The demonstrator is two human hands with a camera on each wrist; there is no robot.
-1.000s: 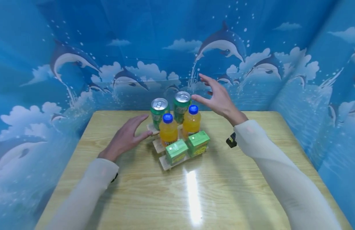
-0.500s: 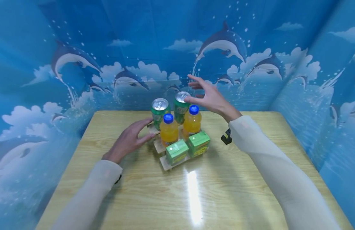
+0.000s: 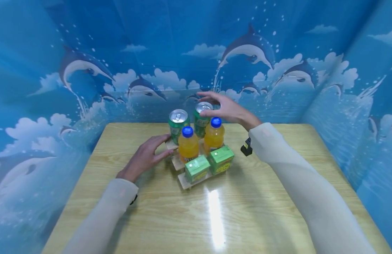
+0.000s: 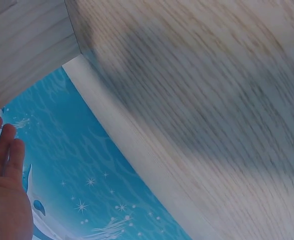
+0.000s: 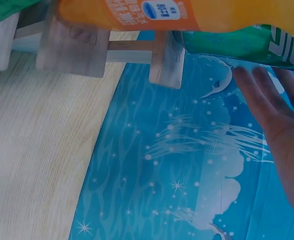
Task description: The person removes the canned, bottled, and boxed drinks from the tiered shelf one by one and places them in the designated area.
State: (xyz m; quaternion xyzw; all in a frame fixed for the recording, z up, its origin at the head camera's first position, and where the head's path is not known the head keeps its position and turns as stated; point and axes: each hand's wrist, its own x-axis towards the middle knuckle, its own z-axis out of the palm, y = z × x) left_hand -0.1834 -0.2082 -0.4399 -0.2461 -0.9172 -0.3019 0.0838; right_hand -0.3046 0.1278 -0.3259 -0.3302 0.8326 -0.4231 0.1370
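A stepped wooden rack [image 3: 177, 163] bears two green drink cans on its back step, two orange drink bottles on the middle one and two green drink cartons in front. My left hand [image 3: 145, 158] holds the left end of the rack, thumb in front and fingers behind the upper step; in the left wrist view, fingertips meet its wood. My right hand [image 3: 226, 107] spreads round the top of the right can [image 3: 200, 123], thumb before it and fingers behind. The fingers [image 5: 267, 95] lie close beside that can in the right wrist view; firm contact cannot be made out.
The left can [image 3: 178, 123] stands beside the right one. Close in front of the cans are the left bottle [image 3: 188, 146] and right bottle [image 3: 214, 135]. The cartons [image 3: 197, 168] sit lowest. A dolphin-print curtain [image 3: 170, 46] rises behind the wooden table [image 3: 262, 211].
My right hand has moved left and down, from beside the right can to round its top. My left hand has moved right onto the rack's end. The drinks have stayed in place.
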